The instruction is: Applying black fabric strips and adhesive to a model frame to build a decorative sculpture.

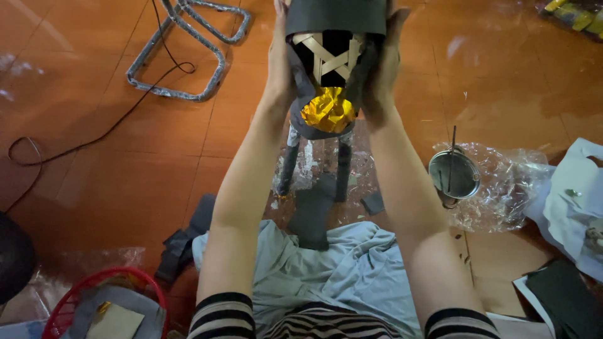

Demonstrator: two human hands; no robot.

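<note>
I hold up a dark grey paper-covered model [333, 37] with crossed tan strips and crumpled gold foil [328, 110] in its opening. My left hand [281, 59] presses flat against its left side. On the other side my right hand [383, 69] grips it. Two grey legs [287, 166] hang below the model, reaching down toward the floor. Both forearms stretch forward above my lap, which is covered by a light blue cloth [326, 270].
A small metal bowl [453, 174] with a stick in it sits on crinkled clear plastic at right. Dark grey paper scraps [311, 216] lie on the orange floor. A wrapped wire frame [188, 50] and a black cable lie at upper left, a red basket [72, 295] at lower left.
</note>
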